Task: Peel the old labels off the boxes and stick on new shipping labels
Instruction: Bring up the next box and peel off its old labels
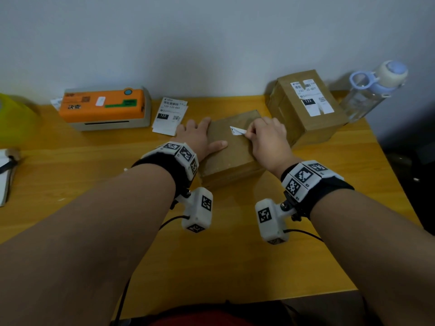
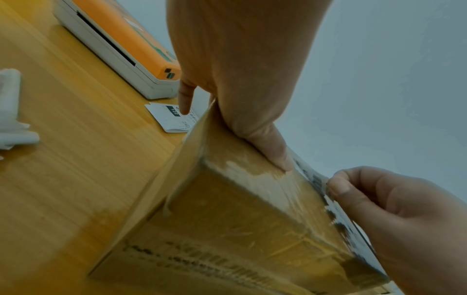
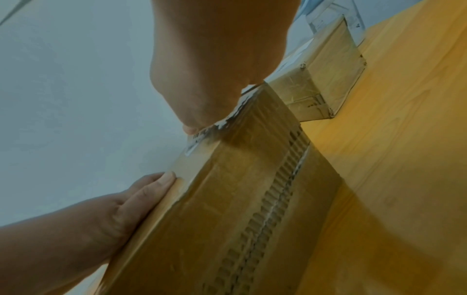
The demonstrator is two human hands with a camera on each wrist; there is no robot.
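A brown cardboard box (image 1: 231, 151) lies flat in the middle of the wooden table. My left hand (image 1: 200, 137) presses flat on its top left side, fingers straight, thumb (image 2: 272, 149) lying on the lid. My right hand (image 1: 266, 140) pinches a white scrap of old label (image 1: 237, 131), lifted off the box top; the torn printed label (image 2: 338, 215) runs along the box edge in the left wrist view. A second box (image 1: 306, 107) with a partly torn label (image 1: 310, 96) stands behind at the right. Fresh shipping labels (image 1: 170, 116) lie stacked at the back.
An orange and white label printer (image 1: 106, 108) sits at the back left by the wall. A clear water bottle (image 1: 374, 88) with a blue lid stands at the far right corner. White paper scraps (image 2: 12, 117) lie on the table (image 1: 94, 165) at the left, near its edge.
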